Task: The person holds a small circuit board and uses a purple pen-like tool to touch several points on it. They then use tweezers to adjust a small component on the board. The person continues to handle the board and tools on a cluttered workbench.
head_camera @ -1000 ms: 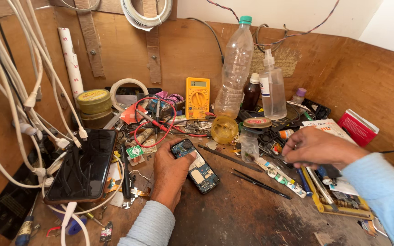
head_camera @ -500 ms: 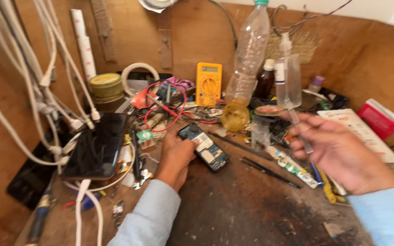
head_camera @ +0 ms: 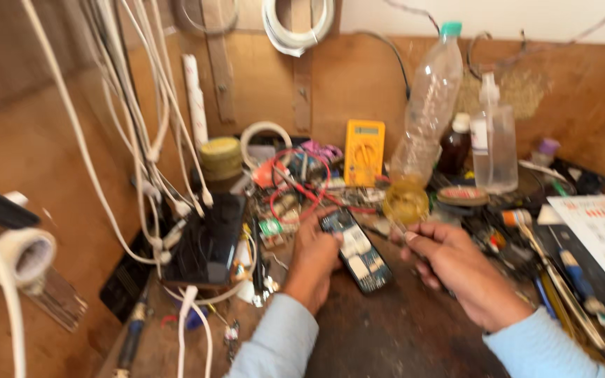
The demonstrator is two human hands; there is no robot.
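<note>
My left hand (head_camera: 314, 260) rests on the dark bench and steadies an opened mobile phone (head_camera: 356, 250) whose circuit board faces up. My right hand (head_camera: 449, 269) hovers just right of the phone with its fingers pinched around a thin metal tool (head_camera: 395, 225), the tip close to the phone's upper right edge. The picture is motion-blurred, so the tool's exact kind is unclear. Both sleeves are light blue.
A yellow multimeter (head_camera: 364, 151) leans on the back wall with red leads (head_camera: 295, 183) coiled before it. A clear plastic bottle (head_camera: 428, 105), spray bottle (head_camera: 493, 143), and brown bottle (head_camera: 455, 145) stand behind. A black tablet (head_camera: 208, 238) and white cables (head_camera: 141, 126) crowd the left; hand tools (head_camera: 561, 273) lie right.
My right hand came in from the right side of the bench with a thin tool and now sits beside the phone. The camera moved closer; my left hand stayed on the phone.
</note>
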